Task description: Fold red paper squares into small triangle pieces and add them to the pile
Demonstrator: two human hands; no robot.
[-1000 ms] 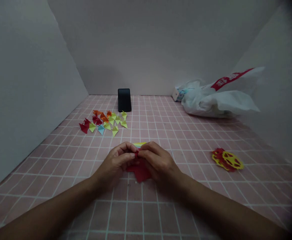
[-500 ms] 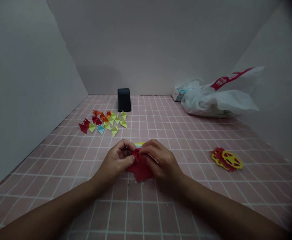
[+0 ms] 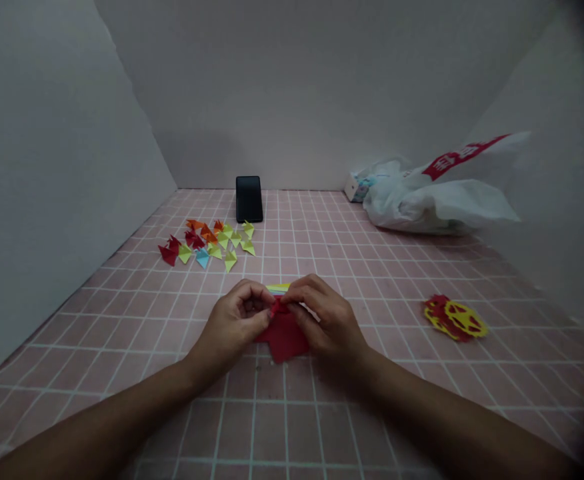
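Note:
Between my hands is a small folded piece of red paper (image 3: 281, 307), pinched from both sides. My left hand (image 3: 239, 317) grips its left end between thumb and forefinger. On the right, my right hand (image 3: 325, 317) has its fingertips closed on the other side of the same piece, partly covering it. Flat red paper (image 3: 288, 337) lies under the fingers on the pink tiled-pattern surface. Just beyond the fingertips, the edges of yellow and pale sheets (image 3: 278, 288) show.
Several small folded paper shapes (image 3: 215, 251) in red, orange, yellow and blue stand at the back left. A black phone (image 3: 249, 199) leans behind them. Red and yellow cut-outs (image 3: 465, 320) lie at the right. A white plastic bag (image 3: 422, 203) rests at the back right beside a small box (image 3: 355, 187).
The fingers have shifted slightly on the small red piece, which now sits lower and more sideways between them. My right fingertips have moved a little. The view has shifted very slightly.

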